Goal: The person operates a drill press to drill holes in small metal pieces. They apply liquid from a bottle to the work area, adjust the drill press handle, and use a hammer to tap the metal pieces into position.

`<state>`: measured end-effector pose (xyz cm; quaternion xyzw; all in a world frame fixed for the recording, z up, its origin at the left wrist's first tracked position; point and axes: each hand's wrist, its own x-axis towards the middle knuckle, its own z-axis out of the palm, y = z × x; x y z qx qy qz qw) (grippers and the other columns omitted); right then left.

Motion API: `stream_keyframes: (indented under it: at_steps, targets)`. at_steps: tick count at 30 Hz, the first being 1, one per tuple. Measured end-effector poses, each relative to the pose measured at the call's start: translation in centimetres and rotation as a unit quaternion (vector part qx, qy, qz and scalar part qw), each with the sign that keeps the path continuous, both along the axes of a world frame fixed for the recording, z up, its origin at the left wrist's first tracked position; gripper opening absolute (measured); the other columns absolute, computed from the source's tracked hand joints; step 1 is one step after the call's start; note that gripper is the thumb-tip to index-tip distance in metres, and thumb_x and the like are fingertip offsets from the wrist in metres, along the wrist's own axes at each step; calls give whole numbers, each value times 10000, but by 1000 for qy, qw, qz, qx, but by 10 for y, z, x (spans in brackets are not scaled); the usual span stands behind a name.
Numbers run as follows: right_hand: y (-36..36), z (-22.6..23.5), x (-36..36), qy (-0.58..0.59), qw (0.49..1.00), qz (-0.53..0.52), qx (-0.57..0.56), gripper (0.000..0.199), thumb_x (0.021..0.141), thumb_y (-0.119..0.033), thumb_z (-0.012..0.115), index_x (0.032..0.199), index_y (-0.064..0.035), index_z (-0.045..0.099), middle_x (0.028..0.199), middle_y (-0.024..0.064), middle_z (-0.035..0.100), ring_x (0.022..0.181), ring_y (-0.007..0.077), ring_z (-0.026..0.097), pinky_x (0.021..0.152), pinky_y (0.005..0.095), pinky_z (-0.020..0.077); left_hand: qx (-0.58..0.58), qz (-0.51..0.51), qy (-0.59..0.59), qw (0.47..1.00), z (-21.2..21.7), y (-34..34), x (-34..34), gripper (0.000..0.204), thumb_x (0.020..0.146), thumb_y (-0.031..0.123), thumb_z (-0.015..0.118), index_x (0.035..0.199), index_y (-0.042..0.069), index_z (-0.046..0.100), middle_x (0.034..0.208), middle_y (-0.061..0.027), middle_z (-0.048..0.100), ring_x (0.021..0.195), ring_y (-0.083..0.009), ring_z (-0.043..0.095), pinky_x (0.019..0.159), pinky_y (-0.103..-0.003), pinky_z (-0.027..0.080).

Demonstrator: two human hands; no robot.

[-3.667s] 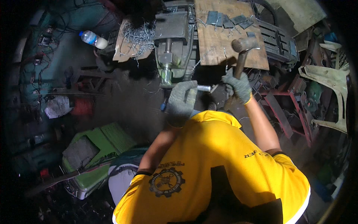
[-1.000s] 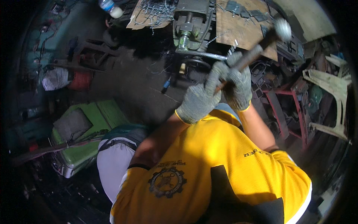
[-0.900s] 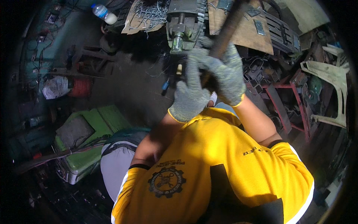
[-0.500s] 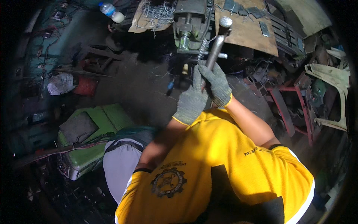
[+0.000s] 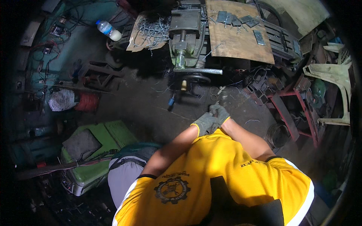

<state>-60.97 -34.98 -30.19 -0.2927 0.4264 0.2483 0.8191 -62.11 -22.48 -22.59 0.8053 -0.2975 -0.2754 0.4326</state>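
My left hand (image 5: 206, 124) and my right hand (image 5: 220, 114), both in grey knit gloves with yellow cuffs, are together in front of my chest. Their fingers are closed and overlap. What they grip, if anything, is hidden; no hammer shows in this view. Beyond them, a bench vise (image 5: 182, 56) stands at the bench edge, with its bar handle (image 5: 200, 71) lying crosswise. A twisted metal rod (image 5: 213, 51) slants beside the vise.
Left of the vise, a pile of metal pieces (image 5: 154, 30) lies on cardboard, near a plastic bottle (image 5: 109, 31). Flat metal plates (image 5: 236, 19) rest on a plywood board (image 5: 241, 45). At right are a red metal frame (image 5: 301, 109) and a pale chair (image 5: 332, 75); a green casing (image 5: 90, 162) sits left.
Both hands have dropped back toward my chest. The hammer that they held up in front of the vise no longer shows. The view has shifted slightly.
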Motion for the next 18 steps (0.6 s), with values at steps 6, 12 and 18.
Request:
stream_keyframes:
  at_steps: [6, 12, 18]
  targets:
    - [19, 31, 17, -207, 955, 40, 207, 192, 909, -163, 557, 723, -116, 563, 613, 26, 540, 536, 192, 533, 474, 321, 432, -3, 82, -149, 985, 71, 17, -15, 391, 856, 172, 629, 1232, 75, 582, 1209, -129, 597, 1136, -245, 556, 1022, -398, 395]
    - [14, 116, 2, -224, 956, 69, 177, 217, 905, -153, 549, 696, -110, 509, 553, 14, 473, 460, 168, 480, 419, 281, 392, -324, 276, 234, 874, 94, 1, -35, 488, 906, 121, 572, 1369, 55, 433, 1325, -108, 507, 1259, -186, 471, 1097, -340, 339]
    - [20, 105, 25, -91, 992, 67, 61, 219, 896, -131, 512, 680, -104, 539, 578, 42, 493, 477, 185, 476, 439, 317, 414, -4, 160, 164, 973, 75, 10, 7, 233, 897, 150, 579, 1097, 34, 595, 1030, -114, 628, 926, -188, 596, 795, -348, 508]
